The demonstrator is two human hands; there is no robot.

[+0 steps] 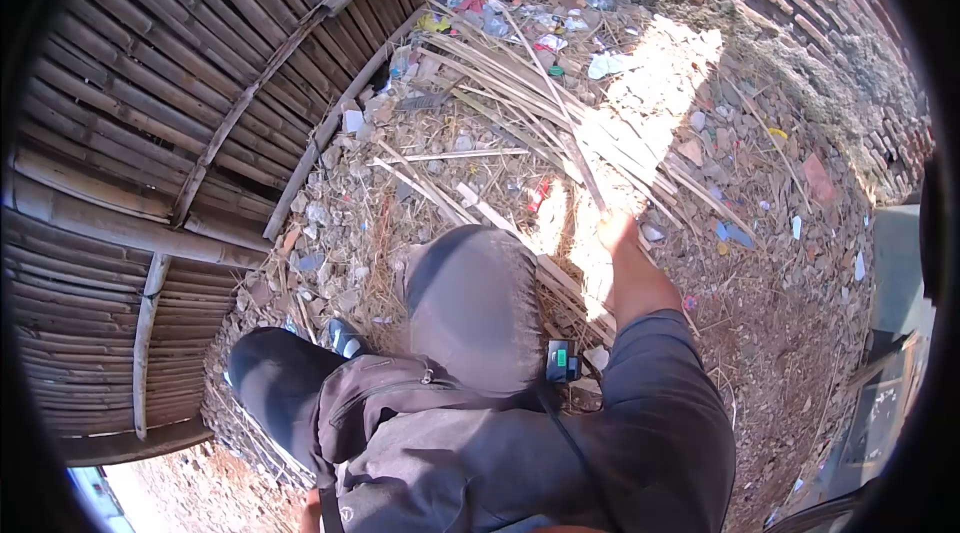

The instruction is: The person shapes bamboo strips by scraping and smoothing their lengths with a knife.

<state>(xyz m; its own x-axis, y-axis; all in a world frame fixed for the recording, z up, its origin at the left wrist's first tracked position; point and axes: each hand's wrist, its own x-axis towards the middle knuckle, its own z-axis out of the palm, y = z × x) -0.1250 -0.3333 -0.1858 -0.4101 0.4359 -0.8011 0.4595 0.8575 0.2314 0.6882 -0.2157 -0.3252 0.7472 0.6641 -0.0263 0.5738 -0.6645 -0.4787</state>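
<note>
Right hand (pixel 618 231) hides strip (pixel 582 161) (near end).

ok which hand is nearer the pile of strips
Right: the right hand is beside the pile of strips, holding one long strip; the left hand can't be made out near it.

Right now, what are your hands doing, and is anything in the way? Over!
Right hand gripping stick at near end. Left hand not clearly visible. Loose sticks beneath, litter around. Over.

From my head, one camera looks forward and down, near above my right hand (pixel 619 231) and the ground (pixel 750 333) around it.
</note>
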